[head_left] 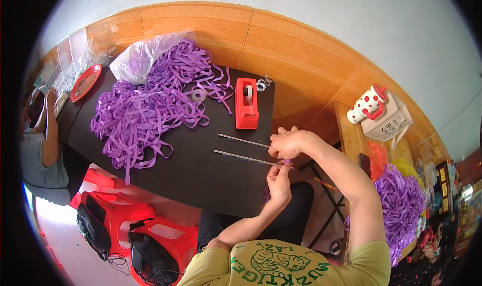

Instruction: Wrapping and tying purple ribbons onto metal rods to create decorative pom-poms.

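Observation:
Two thin grey metal rods (243, 159) extend side by side over the right part of the black table, their near ends at my hands. My left hand (279, 183) is closed in a pinch at the end of the nearer rod, on a small bit of purple ribbon (287, 161). Just beyond it, my right hand (287, 143) bends over the end of the farther rod, fingers curled down. What its fingertips grip is hidden. A red tape dispenser (246, 104) stands on the table beyond the rods, and a big heap of purple ribbon (145, 110) lies to the left.
A clear plastic bag (138, 60) and a tape roll (199, 95) lie with the ribbon. At right, a wooden bench (346, 128) bears a dotted tumbler (367, 104), a paper bag (386, 121) and more purple ribbon (399, 205). Red stools (173, 233) and another person (47, 155) are at left.

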`<state>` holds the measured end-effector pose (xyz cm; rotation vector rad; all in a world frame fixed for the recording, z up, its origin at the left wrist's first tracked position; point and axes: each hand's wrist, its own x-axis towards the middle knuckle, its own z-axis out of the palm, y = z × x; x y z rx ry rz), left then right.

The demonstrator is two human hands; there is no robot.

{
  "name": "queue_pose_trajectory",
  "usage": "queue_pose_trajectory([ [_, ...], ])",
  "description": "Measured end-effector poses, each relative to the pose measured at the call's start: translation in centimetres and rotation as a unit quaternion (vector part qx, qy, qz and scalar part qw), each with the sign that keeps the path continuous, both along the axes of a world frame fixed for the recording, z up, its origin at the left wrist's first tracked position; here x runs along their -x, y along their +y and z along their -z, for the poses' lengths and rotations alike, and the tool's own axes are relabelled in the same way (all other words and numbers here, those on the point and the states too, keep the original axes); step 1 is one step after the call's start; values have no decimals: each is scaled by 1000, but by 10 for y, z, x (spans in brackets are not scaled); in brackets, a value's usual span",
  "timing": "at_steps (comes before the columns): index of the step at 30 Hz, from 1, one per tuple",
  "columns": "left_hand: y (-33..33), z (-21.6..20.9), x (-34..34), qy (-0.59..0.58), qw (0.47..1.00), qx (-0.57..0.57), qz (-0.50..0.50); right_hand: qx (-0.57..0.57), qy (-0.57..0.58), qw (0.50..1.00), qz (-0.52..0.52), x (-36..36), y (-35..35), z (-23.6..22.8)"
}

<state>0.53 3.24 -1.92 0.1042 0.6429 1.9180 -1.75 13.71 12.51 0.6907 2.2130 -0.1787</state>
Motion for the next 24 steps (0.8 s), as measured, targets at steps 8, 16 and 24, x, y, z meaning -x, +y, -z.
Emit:
queue_pose_trajectory([
  [8, 0, -1, 0, 19, 1000, 9, 4, 43, -6, 999, -4, -5, 10, 13],
  [16, 0, 0, 0, 31, 999, 8, 5, 31, 29, 999, -13, -9, 7, 14],
  [24, -1, -1, -1, 33, 999, 14, 2, 21, 179, 983, -21, -33, 6, 8],
])
